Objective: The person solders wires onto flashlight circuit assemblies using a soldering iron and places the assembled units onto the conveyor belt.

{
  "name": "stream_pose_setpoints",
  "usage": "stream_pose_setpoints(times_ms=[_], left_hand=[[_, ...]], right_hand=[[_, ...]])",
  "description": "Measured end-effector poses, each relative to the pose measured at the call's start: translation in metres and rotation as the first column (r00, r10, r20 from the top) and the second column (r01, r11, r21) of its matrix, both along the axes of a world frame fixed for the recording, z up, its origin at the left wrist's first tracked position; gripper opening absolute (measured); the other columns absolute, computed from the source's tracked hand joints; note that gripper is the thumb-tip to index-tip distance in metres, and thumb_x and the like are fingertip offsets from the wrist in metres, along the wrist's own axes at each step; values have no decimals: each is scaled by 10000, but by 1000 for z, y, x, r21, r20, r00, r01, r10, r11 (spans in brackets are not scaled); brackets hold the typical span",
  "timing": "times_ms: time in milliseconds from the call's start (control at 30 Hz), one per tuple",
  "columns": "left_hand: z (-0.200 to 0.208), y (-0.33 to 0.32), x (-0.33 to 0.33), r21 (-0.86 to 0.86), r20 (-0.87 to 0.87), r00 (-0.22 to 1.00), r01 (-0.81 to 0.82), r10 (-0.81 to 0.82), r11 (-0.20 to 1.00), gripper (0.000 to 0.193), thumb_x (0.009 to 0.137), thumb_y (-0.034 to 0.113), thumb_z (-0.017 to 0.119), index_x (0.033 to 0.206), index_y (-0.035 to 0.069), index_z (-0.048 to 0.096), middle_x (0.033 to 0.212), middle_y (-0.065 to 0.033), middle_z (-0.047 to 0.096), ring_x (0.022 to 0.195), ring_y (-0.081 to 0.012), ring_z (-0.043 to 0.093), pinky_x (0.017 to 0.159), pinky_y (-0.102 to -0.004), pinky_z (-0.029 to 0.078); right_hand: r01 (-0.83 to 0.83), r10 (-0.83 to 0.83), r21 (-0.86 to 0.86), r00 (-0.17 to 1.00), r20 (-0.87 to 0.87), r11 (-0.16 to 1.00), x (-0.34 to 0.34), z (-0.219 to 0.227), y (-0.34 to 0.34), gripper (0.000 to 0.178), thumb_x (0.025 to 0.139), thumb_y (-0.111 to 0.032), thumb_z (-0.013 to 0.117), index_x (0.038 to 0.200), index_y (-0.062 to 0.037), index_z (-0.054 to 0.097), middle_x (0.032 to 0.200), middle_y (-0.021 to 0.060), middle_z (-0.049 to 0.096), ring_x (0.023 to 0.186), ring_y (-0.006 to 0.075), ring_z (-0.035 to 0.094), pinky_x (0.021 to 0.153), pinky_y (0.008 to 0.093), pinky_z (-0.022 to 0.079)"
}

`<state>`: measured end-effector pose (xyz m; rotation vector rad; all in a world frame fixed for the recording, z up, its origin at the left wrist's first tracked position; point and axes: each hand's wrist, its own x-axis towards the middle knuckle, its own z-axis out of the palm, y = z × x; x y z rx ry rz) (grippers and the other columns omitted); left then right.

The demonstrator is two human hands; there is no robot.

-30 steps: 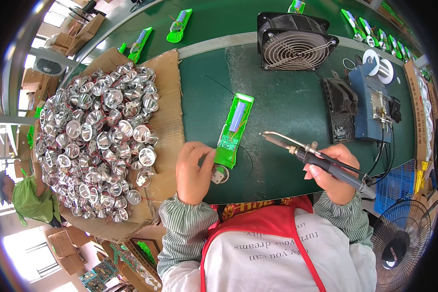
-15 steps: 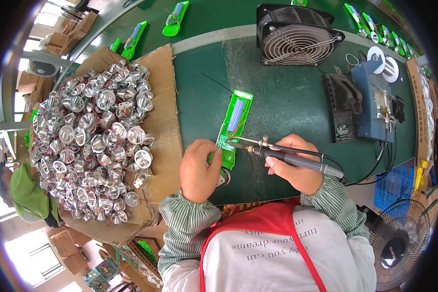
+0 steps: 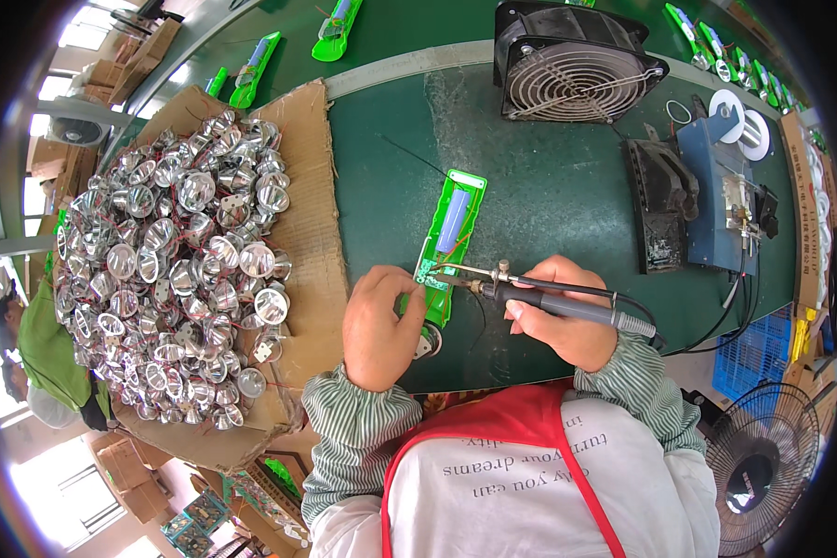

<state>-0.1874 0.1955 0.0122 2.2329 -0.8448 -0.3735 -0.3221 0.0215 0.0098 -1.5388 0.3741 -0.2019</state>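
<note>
My right hand grips a grey-handled soldering iron with a thin solder feed tube alongside. Its tip meets a small green circuit board inside a bright green plastic casing. The casing lies on the bench and holds a blue cylindrical battery with thin wires. Closed fingers of my left hand hold the casing's left edge beside the board; the fingertips are partly hidden. A reflector cup shows at the casing's near end, next to my left hand.
A large heap of shiny reflector cups lies on cardboard at left. A black fan stands at the back; a blue solder feeder with a spool is at right. More green casings line the far side. A floor fan stands lower right.
The view has shifted very slightly. My hands, the iron and the casing keep nearly the same places, with the iron's tip still at the board.
</note>
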Motion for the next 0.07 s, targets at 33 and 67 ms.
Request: stream_pose_setpoints(times_ms=[33,67], left_hand=[[0,0,0,0,-10,1000,-2,2,1000,61,751,42,592,770,-14,575,858,-141,576,807,-320,537,718,-385,431],[0,0,0,1,-9,1000,-2,2,1000,61,751,42,592,770,-14,575,858,-141,576,807,-320,537,718,-385,431]], right_hand=[[0,0,-4,1000,-16,1000,-1,0,1,169,768,-20,627,866,39,502,754,136,635,649,159,639,564,263,521],[31,-31,52,1000,-4,998,-1,-1,2,170,750,-49,636,864,19,530,750,96,645,660,138,634,594,253,513]])
